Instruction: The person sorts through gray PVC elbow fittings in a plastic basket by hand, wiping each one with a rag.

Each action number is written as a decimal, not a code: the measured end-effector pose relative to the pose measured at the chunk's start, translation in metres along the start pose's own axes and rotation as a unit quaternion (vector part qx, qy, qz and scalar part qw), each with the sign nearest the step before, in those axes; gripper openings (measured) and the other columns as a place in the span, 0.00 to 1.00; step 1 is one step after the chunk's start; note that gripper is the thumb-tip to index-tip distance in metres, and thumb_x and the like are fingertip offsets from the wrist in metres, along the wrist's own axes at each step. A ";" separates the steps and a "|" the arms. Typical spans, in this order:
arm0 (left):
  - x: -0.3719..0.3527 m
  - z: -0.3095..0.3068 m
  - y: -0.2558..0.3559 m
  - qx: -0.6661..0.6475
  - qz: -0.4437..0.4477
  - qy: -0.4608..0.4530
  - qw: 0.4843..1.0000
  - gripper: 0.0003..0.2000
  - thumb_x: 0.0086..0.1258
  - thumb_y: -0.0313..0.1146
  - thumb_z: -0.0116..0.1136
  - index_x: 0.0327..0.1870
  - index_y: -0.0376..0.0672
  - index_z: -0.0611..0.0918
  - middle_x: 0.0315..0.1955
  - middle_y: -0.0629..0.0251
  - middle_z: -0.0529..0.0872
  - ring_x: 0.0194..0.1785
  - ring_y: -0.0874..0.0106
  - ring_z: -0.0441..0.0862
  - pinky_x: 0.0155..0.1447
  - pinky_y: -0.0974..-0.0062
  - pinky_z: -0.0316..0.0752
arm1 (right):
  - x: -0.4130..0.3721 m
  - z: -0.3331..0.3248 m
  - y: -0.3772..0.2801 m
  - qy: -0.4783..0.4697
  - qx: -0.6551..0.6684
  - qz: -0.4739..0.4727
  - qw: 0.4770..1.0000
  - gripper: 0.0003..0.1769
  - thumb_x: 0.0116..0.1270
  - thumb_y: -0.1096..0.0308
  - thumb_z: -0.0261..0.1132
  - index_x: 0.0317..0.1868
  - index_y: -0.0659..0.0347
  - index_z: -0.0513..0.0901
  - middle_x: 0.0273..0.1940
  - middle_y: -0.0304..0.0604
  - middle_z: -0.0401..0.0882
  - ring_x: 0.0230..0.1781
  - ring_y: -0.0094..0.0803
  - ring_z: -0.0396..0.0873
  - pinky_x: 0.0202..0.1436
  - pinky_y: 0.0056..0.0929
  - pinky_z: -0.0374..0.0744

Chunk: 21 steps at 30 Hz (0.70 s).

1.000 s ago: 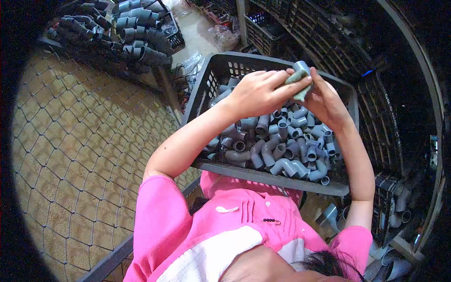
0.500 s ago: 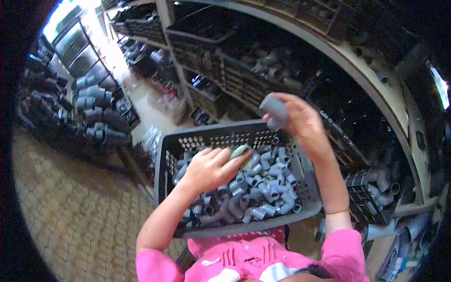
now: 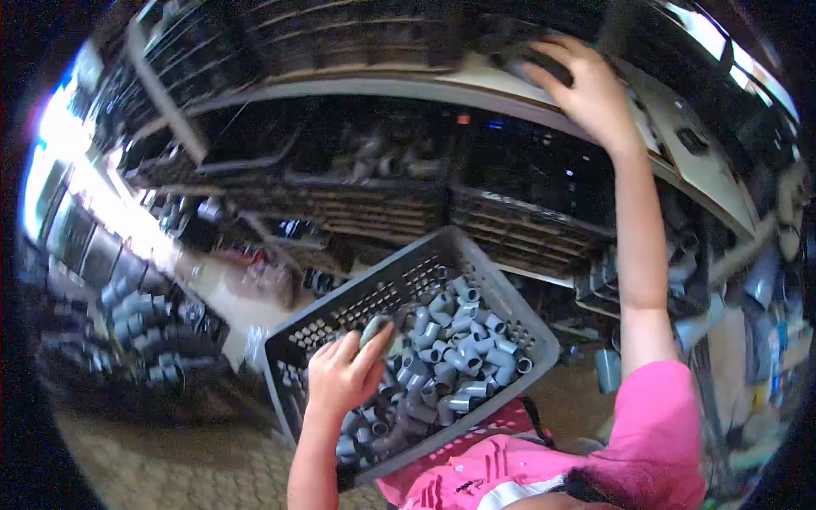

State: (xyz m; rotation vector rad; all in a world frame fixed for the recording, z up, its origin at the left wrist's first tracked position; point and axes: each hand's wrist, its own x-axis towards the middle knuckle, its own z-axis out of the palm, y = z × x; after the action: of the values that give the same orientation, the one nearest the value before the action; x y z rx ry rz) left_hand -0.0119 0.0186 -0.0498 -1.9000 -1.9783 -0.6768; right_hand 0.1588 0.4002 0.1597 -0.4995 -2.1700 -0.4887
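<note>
My left hand [image 3: 342, 374] is closed over the basket, its fingers on a small pale-green, soft-looking piece [image 3: 377, 331] whose kind I cannot make out. Under it, the dark plastic basket [image 3: 535, 336] holds many grey elbow pipe fittings [image 3: 463, 353]. My right hand [image 3: 586, 89] is stretched far up and away at the pale shelf ledge, its thumb and fingers around a grey pipe fitting [image 3: 516, 68]. Motion blur softens the fitting, and its far side is hard to see.
Stacked crates [image 3: 527, 225] stand beyond the basket, below the pale shelf ledge [image 3: 374, 85]. More grey fittings lie in a pile [image 3: 136, 327] at the left. A grey pipe piece [image 3: 608, 370] is to the basket's right. Patterned floor [image 3: 170, 455] shows at the lower left.
My right hand has gone from above the basket up to the shelf ledge with the grey pipe fitting. My left hand stays over the basket with the pale-green piece. The view has turned right.
</note>
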 end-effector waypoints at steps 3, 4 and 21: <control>-0.001 0.000 0.000 -0.009 -0.016 0.002 1.000 0.28 0.51 0.30 0.65 0.59 0.54 0.84 0.27 0.65 0.76 0.26 0.65 0.78 0.32 0.67 0.75 | -0.026 -0.027 0.030 0.027 -0.069 0.080 0.994 0.24 0.70 0.48 0.63 0.55 0.57 0.86 0.58 0.54 0.81 0.59 0.55 0.78 0.64 0.45 0.76; -0.002 0.000 0.000 -0.019 -0.029 -0.003 0.999 0.28 0.51 0.28 0.64 0.59 0.52 0.84 0.27 0.63 0.76 0.26 0.62 0.78 0.32 0.64 0.75 | -0.034 -0.036 0.043 0.031 -0.104 0.106 0.988 0.24 0.70 0.48 0.63 0.55 0.56 0.86 0.58 0.54 0.81 0.59 0.56 0.78 0.63 0.46 0.77; 0.001 0.005 0.006 -0.037 -0.034 -0.016 0.999 0.28 0.49 0.26 0.63 0.58 0.51 0.85 0.24 0.64 0.71 0.24 0.63 0.75 0.30 0.65 0.73 | -0.086 -0.109 0.057 -0.011 0.216 0.292 0.932 0.24 0.62 0.66 0.72 0.58 0.60 0.79 0.50 0.49 0.84 0.48 0.34 0.85 0.57 0.36 0.80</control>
State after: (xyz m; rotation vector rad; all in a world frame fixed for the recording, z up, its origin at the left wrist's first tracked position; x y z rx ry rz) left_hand -0.0052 0.0220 -0.0522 -1.9042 -2.0736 -0.7535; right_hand 0.3067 0.3781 0.1633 -0.8535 -1.9377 0.3157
